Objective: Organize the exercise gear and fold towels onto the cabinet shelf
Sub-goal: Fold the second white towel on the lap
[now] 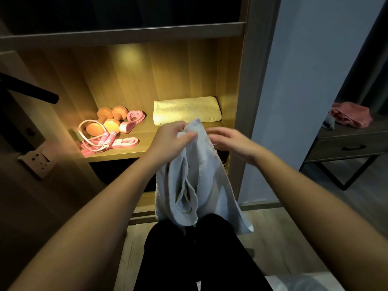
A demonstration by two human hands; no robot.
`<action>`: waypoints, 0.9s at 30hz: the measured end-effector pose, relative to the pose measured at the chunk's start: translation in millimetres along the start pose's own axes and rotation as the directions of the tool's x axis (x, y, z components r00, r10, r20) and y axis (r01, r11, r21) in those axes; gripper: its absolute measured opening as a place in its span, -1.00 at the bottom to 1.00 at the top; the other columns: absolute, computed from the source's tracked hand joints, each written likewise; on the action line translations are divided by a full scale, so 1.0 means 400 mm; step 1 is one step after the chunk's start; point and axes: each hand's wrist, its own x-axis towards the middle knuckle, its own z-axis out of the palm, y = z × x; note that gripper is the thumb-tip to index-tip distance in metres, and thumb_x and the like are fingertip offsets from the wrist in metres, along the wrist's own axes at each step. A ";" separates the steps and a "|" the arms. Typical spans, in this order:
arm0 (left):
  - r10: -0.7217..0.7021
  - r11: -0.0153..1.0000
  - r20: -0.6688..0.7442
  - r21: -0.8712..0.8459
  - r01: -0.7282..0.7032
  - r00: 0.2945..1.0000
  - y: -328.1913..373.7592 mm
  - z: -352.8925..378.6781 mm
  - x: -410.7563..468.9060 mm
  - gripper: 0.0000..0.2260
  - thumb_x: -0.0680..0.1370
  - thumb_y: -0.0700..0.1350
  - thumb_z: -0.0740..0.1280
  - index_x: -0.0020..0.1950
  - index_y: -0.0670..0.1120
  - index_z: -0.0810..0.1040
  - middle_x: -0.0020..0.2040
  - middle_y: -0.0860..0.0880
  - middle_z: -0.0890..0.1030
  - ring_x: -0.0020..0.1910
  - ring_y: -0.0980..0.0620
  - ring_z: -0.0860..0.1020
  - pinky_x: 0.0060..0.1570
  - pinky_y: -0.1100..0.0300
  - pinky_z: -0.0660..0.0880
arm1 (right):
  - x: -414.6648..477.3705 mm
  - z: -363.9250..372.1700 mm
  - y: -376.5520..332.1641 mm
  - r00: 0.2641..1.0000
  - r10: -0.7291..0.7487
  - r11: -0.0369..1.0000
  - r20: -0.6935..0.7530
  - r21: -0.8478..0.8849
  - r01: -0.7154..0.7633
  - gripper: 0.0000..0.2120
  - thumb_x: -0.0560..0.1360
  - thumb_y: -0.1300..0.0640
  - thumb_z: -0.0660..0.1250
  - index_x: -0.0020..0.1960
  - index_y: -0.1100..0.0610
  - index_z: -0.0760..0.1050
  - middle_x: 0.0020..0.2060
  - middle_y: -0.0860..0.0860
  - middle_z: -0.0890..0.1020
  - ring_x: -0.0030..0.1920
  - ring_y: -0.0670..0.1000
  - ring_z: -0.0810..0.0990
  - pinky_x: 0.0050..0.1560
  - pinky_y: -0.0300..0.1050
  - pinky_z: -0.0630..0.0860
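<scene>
Two forearms point(98, 206) bare along their whole visible length — below them, legs in plain black trousers point(195, 259).

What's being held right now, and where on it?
The left hand pinches the grey towel at its bunched top edge; the right hand is open beside it.

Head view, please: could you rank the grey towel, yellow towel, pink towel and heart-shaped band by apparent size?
1. Grey towel, unfolded and nearest the camera, which inflates it.
2. Yellow towel, folded on the shelf.
3. Pink towel, crumpled and farther off, so unsure.
4. Heart-shaped band.
</scene>
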 end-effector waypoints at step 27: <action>-0.372 0.892 -0.182 0.204 0.405 0.910 -0.297 -0.322 0.003 -0.82 0.56 -0.36 0.23 0.09 -0.35 0.59 0.12 -0.30 0.59 0.12 -0.19 0.53 0.07 0.05 0.43 | 0.078 -0.257 0.044 0.750 -0.001 0.759 -0.662 -0.489 -0.430 -0.91 0.51 0.22 0.34 -0.03 0.21 0.59 -0.05 0.18 0.62 -0.01 0.19 0.57 -0.09 -0.11 0.40</action>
